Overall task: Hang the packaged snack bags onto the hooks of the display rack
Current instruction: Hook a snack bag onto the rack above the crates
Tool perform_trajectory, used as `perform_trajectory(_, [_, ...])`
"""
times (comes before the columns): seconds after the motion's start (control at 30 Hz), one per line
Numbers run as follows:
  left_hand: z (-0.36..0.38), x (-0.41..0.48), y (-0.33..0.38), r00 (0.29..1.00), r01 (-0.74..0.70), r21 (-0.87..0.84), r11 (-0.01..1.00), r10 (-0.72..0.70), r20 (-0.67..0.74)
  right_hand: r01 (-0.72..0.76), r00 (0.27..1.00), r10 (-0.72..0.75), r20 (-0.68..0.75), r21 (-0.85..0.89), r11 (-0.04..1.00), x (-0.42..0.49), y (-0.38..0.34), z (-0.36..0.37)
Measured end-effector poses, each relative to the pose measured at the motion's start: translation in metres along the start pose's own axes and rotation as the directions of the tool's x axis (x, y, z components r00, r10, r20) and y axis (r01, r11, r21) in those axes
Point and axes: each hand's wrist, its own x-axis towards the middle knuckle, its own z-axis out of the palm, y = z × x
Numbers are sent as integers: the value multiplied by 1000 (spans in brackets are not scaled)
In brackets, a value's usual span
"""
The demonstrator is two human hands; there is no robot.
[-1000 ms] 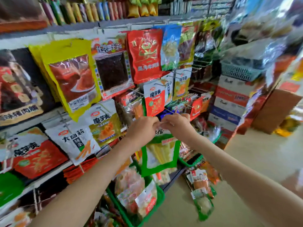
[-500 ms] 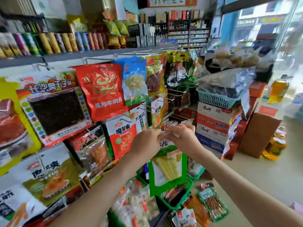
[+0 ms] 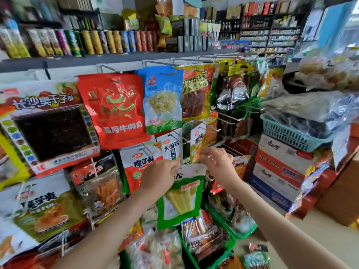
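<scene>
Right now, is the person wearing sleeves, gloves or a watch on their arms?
No. The left arm and right arm are bare as far as the picture shows: no sleeves, watch or bracelets. The left hand and right hand wear no gloves; no rings show on the fingers.

**Rack, shelf and floor**

The rack point(image 3: 64, 71) carries bags on wire hooks: a red bag point(image 3: 114, 107), a blue bag point(image 3: 163, 98) touching it, and a green bag point(image 3: 178, 200) lower down. The shelf point(image 3: 116, 58) above holds a row of cans point(image 3: 93, 41). On the floor point(image 3: 320, 239) stand green baskets point(image 3: 233, 243) and stacked cartons point(image 3: 279, 171).
</scene>
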Motion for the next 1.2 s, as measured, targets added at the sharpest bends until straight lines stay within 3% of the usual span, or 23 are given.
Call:
perform_trajectory(0.23, [32,58,-24,998,-56,42,998,56,5,-269,963,268,42,16,963,61,67,-6])
perform_trajectory(0.43, [56,92,-18,1000,29,-16,999,-28,11,-274,950,276,142,-39,961,130,118,-9])
perform_trajectory(0.6, [78,115,-1,993,106,11,994,-105,-60,-135,949,155,273,-89,987,187,162,-10])
perform_trajectory(0.77, [96,131,29,970,241,32,970,-240,-50,26,899,-6,439,-41,999,225,192,-2])
perform_trajectory(0.87, [107,142,40,934,353,14,935,-352,-64,255,815,-151,559,-112,961,248,215,20])
perform_trajectory(1.03, [124,161,58,906,424,52,904,-424,-17,444,719,-278,637,-113,889,273,217,44])
perform_trajectory(1.1, [127,162,63,899,437,80,896,-437,-9,593,659,-365,657,-156,790,278,213,51])
perform_trajectory(1.13, [128,162,63,896,444,72,893,-444,-8,618,661,-394,639,-165,768,281,210,54])
perform_trajectory(1.2, [128,161,58,888,461,54,886,-460,-21,512,752,-361,552,-144,847,279,207,56])
